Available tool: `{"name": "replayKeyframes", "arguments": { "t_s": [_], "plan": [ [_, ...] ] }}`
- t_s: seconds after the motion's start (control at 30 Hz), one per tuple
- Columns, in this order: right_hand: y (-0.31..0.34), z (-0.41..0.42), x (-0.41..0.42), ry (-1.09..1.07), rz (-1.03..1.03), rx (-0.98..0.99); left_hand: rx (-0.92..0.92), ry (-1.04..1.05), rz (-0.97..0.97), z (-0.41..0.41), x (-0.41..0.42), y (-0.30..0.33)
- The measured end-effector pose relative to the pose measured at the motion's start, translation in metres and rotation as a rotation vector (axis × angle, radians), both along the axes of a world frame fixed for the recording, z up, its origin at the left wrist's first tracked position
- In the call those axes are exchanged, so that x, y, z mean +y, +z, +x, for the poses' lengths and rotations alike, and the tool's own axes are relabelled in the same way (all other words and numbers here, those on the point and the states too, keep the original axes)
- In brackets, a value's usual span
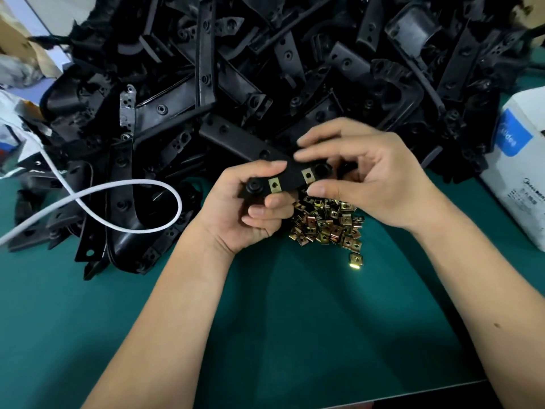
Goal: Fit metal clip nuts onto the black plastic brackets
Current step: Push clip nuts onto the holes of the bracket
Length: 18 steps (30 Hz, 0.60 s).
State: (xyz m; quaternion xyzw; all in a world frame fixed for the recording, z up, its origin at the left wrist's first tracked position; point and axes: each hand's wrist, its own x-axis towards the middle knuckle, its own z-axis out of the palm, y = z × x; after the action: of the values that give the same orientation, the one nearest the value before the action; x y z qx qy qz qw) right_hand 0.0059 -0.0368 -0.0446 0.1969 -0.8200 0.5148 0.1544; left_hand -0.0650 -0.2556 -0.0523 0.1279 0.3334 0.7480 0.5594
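A black plastic bracket is held level above the green mat, between both hands. My left hand grips its left end, thumb on top and fingers curled underneath. My right hand pinches its right end between thumb and fingertips. Two brass-coloured clip nuts sit on the bracket's near edge, one on the left and one on the right. Just below the hands lies a heap of loose clip nuts; part of it is hidden behind my fingers.
A big pile of black plastic brackets fills the back of the green mat. A white cable loops over the brackets at the left. A white and blue box stands at the right edge. One stray clip nut lies apart.
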Motion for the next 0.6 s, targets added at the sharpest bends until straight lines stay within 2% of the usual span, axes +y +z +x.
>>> {"name": "replayKeyframes", "arguments": {
  "t_s": [0.07, 0.17, 0.43, 0.6],
  "plan": [
    [-0.002, 0.001, -0.003, 0.022, -0.004, -0.001, 0.016, 0.01, -0.024, -0.001, -0.001, -0.001],
    [-0.003, 0.003, -0.007, -0.063, 0.041, 0.04, 0.028, 0.03, -0.035, -0.002, -0.002, -0.002],
    [-0.002, 0.008, -0.023, -0.248, 0.145, 0.246, -0.04, 0.006, 0.071, -0.002, 0.0, -0.006],
    [-0.002, 0.012, -0.025, -0.22, 0.103, 0.223, -0.003, -0.004, 0.049, -0.003, -0.001, -0.006]
  ]
}}
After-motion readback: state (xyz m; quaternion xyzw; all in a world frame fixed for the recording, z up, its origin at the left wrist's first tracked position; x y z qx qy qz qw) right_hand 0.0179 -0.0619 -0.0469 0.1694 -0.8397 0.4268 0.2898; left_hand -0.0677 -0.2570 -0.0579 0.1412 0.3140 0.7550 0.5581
